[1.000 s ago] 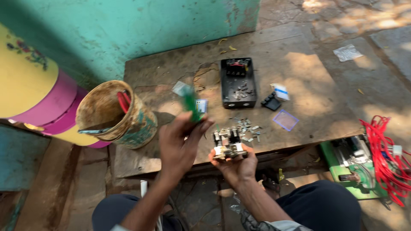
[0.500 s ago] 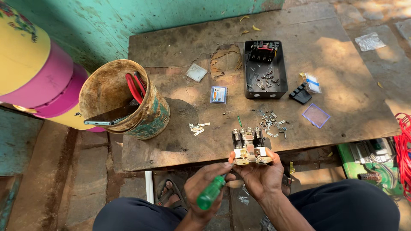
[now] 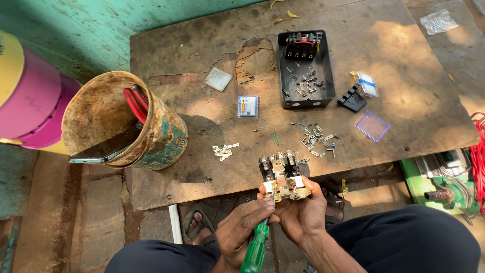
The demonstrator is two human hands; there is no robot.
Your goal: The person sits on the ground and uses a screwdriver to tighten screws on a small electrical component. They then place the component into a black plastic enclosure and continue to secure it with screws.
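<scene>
While the right hand (image 3: 303,215) cups a cream and black electrical switch block with metal terminals (image 3: 283,177) from below, fingers curled around its base, the left hand (image 3: 247,227) closes around a green-handled screwdriver (image 3: 256,250), whose tip is hidden where it meets the block. That block sits just over the near edge of the worn brown wooden board (image 3: 404,65). Farther off on the board lie a scatter of small metal screws and clips (image 3: 316,137), too small to tell apart, and an open black plastic casing (image 3: 305,68). To the left stands a rusty round tin bucket (image 3: 126,121) holding red-handled pliers (image 3: 136,103), their jaws hidden inside. At the right edge, a green machine part (image 3: 439,184) is cut off.
</scene>
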